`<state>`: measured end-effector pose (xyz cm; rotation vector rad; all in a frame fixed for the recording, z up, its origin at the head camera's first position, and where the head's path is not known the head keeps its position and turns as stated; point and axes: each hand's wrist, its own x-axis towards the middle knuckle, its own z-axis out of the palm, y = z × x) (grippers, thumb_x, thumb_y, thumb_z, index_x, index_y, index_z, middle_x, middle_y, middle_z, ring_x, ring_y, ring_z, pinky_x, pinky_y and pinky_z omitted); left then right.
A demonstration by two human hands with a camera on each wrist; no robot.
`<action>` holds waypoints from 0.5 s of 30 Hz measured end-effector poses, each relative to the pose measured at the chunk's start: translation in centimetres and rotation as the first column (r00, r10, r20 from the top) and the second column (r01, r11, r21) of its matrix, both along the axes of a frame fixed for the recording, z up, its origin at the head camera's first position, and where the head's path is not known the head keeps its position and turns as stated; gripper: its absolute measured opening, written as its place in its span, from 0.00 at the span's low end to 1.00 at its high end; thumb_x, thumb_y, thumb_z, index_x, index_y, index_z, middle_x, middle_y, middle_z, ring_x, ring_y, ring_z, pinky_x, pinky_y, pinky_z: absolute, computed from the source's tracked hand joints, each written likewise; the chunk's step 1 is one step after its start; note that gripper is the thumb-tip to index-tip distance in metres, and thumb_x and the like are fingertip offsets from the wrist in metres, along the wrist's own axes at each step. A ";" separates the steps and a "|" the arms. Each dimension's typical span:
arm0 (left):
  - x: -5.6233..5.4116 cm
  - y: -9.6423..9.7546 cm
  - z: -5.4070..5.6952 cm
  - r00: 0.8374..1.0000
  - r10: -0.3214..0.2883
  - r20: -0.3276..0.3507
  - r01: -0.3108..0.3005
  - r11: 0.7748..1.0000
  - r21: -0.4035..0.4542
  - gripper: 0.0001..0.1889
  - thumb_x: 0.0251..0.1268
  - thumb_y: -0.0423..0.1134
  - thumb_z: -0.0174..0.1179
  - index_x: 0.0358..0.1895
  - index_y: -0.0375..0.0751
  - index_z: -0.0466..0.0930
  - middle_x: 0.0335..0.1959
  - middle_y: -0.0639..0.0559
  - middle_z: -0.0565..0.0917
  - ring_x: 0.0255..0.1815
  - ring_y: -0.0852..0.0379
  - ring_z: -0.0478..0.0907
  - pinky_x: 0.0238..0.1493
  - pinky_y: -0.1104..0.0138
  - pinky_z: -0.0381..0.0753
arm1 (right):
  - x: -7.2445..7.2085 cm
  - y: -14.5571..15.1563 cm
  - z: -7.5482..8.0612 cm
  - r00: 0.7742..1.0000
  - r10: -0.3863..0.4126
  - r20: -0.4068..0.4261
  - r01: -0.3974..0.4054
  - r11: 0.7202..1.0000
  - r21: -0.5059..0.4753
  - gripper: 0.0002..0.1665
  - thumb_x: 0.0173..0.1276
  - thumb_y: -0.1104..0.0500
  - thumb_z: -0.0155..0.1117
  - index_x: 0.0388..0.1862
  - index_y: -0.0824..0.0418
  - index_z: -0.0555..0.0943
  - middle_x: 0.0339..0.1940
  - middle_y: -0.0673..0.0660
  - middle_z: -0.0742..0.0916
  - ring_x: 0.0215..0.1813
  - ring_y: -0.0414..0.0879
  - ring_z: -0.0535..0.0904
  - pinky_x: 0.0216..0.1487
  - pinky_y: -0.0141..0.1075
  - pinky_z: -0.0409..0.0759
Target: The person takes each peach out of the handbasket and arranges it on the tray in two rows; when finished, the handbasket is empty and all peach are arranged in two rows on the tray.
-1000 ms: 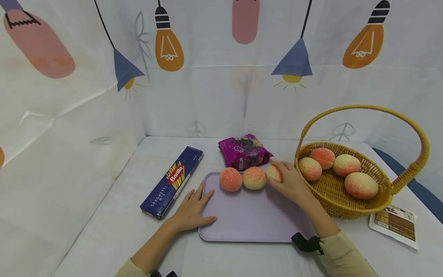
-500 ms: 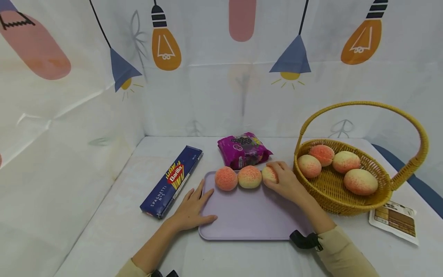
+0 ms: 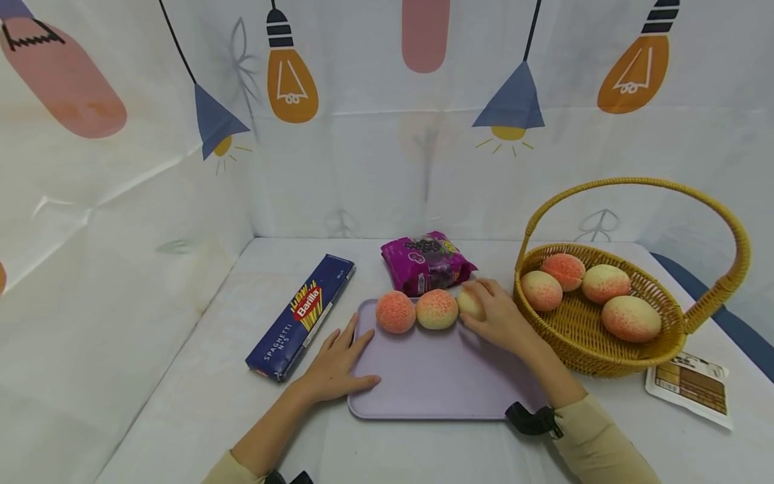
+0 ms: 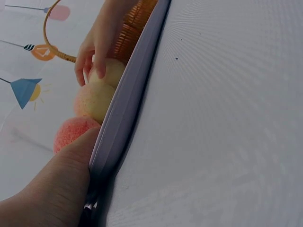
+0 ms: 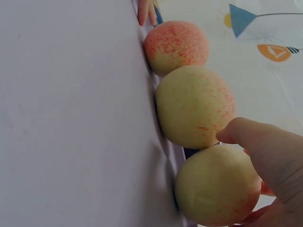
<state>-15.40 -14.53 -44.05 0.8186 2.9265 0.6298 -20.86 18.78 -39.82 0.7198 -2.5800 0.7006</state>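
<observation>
On the lilac tray (image 3: pixel 441 383), a pink peach (image 3: pixel 396 312) and a yellow-and-pink peach (image 3: pixel 437 309) sit side by side along the far edge. A third peach (image 3: pixel 469 306) ends the row on the right, and my right hand (image 3: pixel 506 321) grips it from its right side. In the right wrist view this held peach (image 5: pixel 215 189) touches the middle peach (image 5: pixel 194 106), and my thumb lies near where they meet. My left hand (image 3: pixel 331 371) rests with spread fingers on the tray's left edge; the left wrist view shows its thumb (image 4: pixel 71 161) beside the rim.
A wicker basket (image 3: pixel 605 359) with a tall handle and several peaches stands right of the tray. The Barilla spaghetti box (image 3: pixel 302 319) lies to the left. Behind the tray is a purple packet (image 3: pixel 426 262); a brown-and-white packet (image 3: pixel 692 390) lies beside the basket.
The row of peaches has shifted slightly left on the tray along with my right hand. The held peach has turned, its pink side giving way to yellow. My left hand stays put.
</observation>
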 end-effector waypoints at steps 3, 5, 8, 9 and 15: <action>0.0 0.0 0.0 1.000 -0.002 0.003 0.002 1.000 -0.004 0.46 0.51 0.67 0.53 0.70 0.42 0.56 0.73 0.38 0.38 0.72 0.46 0.41 0.68 0.52 0.39 | 0.0 0.0 0.1 1.000 -0.001 -0.011 0.001 1.000 0.002 0.32 0.50 0.59 0.71 0.55 0.64 0.73 0.52 0.71 0.74 0.49 0.65 0.74 0.44 0.54 0.74; 0.0 0.1 0.0 1.000 -0.003 0.002 0.003 1.000 -0.004 0.46 0.51 0.67 0.53 0.70 0.42 0.56 0.73 0.38 0.38 0.72 0.46 0.41 0.68 0.52 0.39 | 0.1 0.0 0.2 1.000 -0.005 -0.016 0.006 1.000 0.005 0.31 0.50 0.59 0.71 0.54 0.63 0.74 0.53 0.72 0.74 0.50 0.67 0.73 0.45 0.55 0.73; 0.0 0.1 0.1 1.000 -0.003 0.003 0.003 1.000 -0.005 0.46 0.51 0.67 0.53 0.70 0.42 0.56 0.73 0.38 0.38 0.72 0.46 0.41 0.68 0.52 0.39 | 0.2 0.0 0.3 0.999 -0.010 -0.031 0.010 1.000 0.007 0.32 0.49 0.58 0.72 0.54 0.62 0.74 0.53 0.72 0.74 0.52 0.67 0.71 0.47 0.56 0.72; 0.0 0.1 0.1 1.000 -0.002 0.005 0.002 1.000 -0.005 0.46 0.51 0.67 0.53 0.70 0.42 0.56 0.73 0.38 0.38 0.72 0.46 0.41 0.68 0.52 0.39 | 0.2 0.0 0.4 0.999 -0.008 -0.041 0.009 1.000 0.010 0.32 0.49 0.58 0.72 0.54 0.62 0.74 0.54 0.71 0.74 0.53 0.67 0.70 0.48 0.56 0.72; 0.0 0.0 0.1 1.000 0.003 0.011 -0.003 1.000 -0.004 0.46 0.51 0.68 0.53 0.70 0.43 0.56 0.73 0.39 0.38 0.72 0.45 0.41 0.68 0.52 0.39 | 0.6 -0.2 1.6 0.998 -0.003 -0.064 0.005 0.999 0.036 0.29 0.51 0.58 0.71 0.53 0.61 0.75 0.55 0.69 0.74 0.54 0.65 0.70 0.50 0.56 0.70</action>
